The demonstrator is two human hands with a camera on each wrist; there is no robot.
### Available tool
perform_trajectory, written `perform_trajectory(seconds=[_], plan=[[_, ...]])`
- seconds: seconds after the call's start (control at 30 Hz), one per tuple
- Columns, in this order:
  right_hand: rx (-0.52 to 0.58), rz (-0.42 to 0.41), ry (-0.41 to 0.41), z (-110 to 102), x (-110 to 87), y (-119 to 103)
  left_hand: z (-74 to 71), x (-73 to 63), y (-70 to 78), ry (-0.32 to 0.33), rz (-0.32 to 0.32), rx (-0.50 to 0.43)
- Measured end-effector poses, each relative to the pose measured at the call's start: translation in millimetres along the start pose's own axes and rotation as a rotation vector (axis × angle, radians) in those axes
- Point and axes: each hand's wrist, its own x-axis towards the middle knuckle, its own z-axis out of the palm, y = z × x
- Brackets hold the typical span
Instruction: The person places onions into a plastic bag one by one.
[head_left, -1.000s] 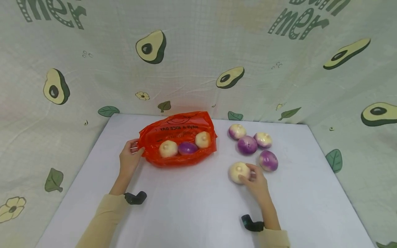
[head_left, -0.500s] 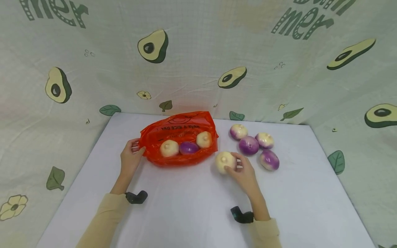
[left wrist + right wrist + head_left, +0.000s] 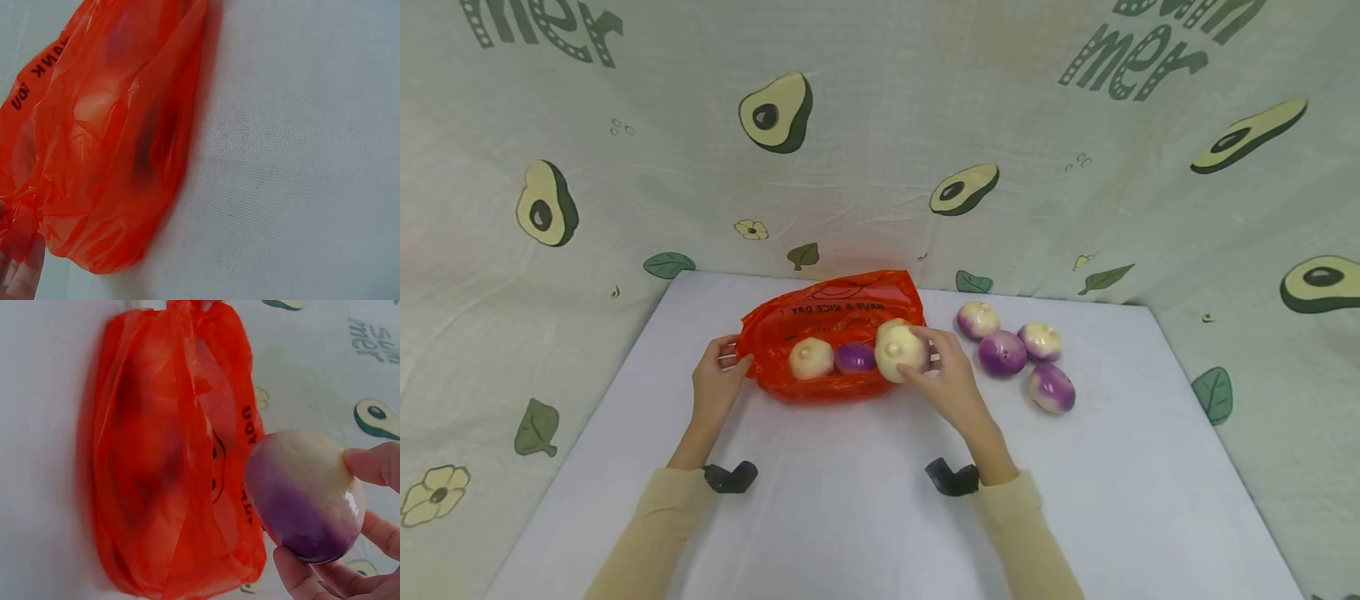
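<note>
A red plastic bag (image 3: 778, 329) lies on its side with its opening facing me. My left hand (image 3: 718, 382) pinches its left edge, the thumb in front; bunched film shows at the fingers (image 3: 28, 272) in the left wrist view. My right hand (image 3: 953, 379) grips a white-and-purple turnip (image 3: 897, 353) between thumb and fingers, at the right part of the bag's opening. Its purple side shows in the right wrist view, beside the bag (image 3: 156, 456). Inside lie a pale turnip (image 3: 811, 358), a purple one (image 3: 854, 357), and another pale turnip (image 3: 891, 324), partly hidden behind the held one.
Several more turnips (image 3: 1002, 354) sit grouped on the white table (image 3: 850, 500), right of the bag. A cloth (image 3: 865, 125) printed with avocados hangs behind the table and along its sides. Black wrist cameras (image 3: 730, 477) are worn on both wrists.
My right hand has carried the turnip leftward and away from me, from near the loose turnips to the bag's opening. The left hand keeps its hold on the bag's edge.
</note>
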Motion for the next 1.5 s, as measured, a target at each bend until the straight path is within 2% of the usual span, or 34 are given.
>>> perform_trajectory(seconds=[0.4, 0.63, 0.73, 1.0, 1.13, 1.5], plan=[[-0.139, -0.021, -0.067, 28, 41.2, -13, 0.8, 0.7, 0.2, -0.004, 0.0, 0.012], [-0.207, 0.025, -0.107, 47, 57.9, -13, 1.1, 1.6, -1.8, 0.003, -0.002, 0.0], [-0.241, 0.019, -0.099, 53, 63.0, -13, 1.2, 1.5, -2.2, 0.003, -0.002, -0.001], [-0.367, -0.077, -0.065, 63, 71.2, -17, 1.6, 1.3, -1.3, 0.006, -0.002, 0.001], [-0.42, -0.097, -0.066, 67, 73.1, -19, 0.7, 0.5, 0.0, 0.003, -0.008, 0.007], [-0.444, -0.128, -0.103, 76, 69.2, -15, -0.9, -0.7, -0.2, 0.0, -0.004, 0.022]])
